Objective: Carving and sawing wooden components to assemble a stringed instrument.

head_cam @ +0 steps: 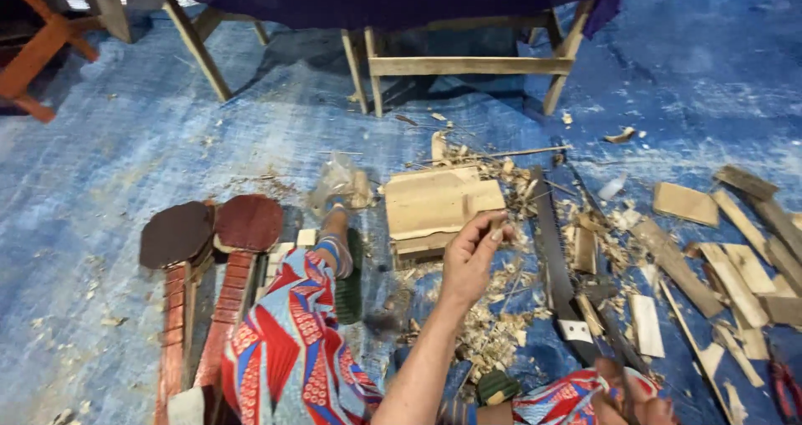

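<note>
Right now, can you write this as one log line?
left hand: reaching to wooden block, pinching small piece | right hand: low, at lap | saw: on tarp

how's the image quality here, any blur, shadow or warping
Head view: even, soft light, no glare; dark shadow under the bench at the top; the left hand and wood block are fairly sharp; the right hand is cut by the bottom edge; the bench legs splay, which suggests wide-lens warping.
</note>
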